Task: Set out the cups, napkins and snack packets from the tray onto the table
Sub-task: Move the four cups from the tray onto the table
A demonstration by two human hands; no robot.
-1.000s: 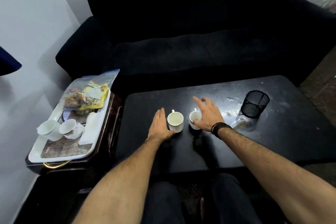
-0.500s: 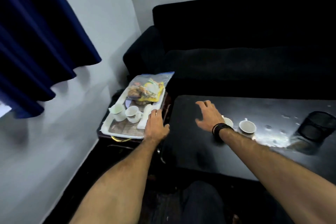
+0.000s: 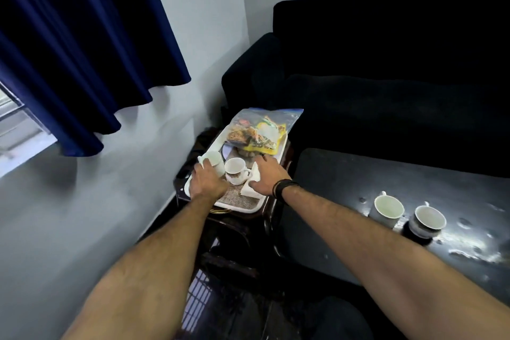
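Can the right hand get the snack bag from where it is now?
Probably yes. The right hand lies over the napkins on the tray, and the snack bag sits just beyond its fingertips with nothing between them.

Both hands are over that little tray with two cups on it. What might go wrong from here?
The two cups on the tray stand close together: the left hand reaching the far-left cup might knock the patterned cup beside it.

The right hand lies over the napkins, close to that cup's handle, and may catch it.

The snack bag overhangs the tray's far end, so jolting the tray may tip it off.
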